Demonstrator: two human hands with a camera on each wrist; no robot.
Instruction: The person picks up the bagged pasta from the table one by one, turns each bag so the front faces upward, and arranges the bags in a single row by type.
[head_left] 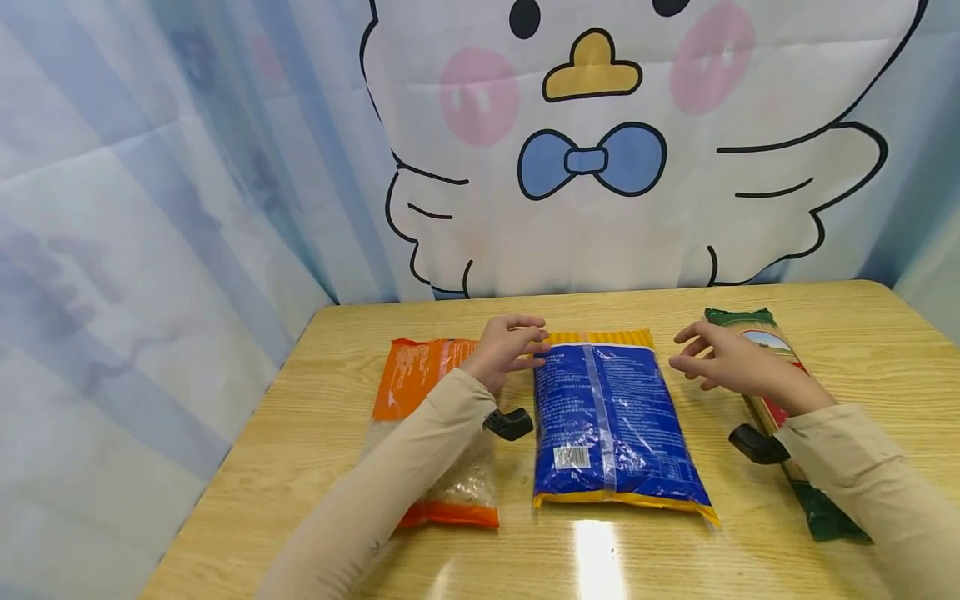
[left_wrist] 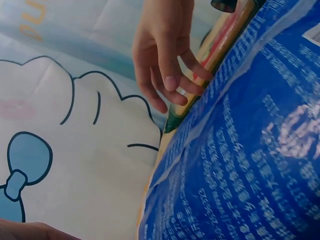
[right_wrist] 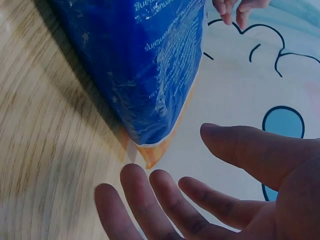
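Note:
A flat blue plastic bag (head_left: 615, 417) with yellow ends, white print and a barcode lies in the middle of the wooden table. My left hand (head_left: 506, 350) hovers by its upper left corner, fingers loosely bent; whether they touch the bag cannot be told. To the bag's right, my right hand (head_left: 723, 360) is held in the air with fingers spread and nothing in them. In the right wrist view, a gap separates its fingers from the bag's yellow corner (right_wrist: 152, 152). The left wrist view shows the blue bag (left_wrist: 250, 140) close up, with the right hand (left_wrist: 165, 45) beyond.
An orange and clear bag (head_left: 408, 383) of pale contents lies left, partly under the left forearm. On the right, a long narrow green and red packet (head_left: 821, 508) lies partly behind the right arm. A cartoon-printed curtain (head_left: 585, 233) hangs behind the table (head_left: 300, 467).

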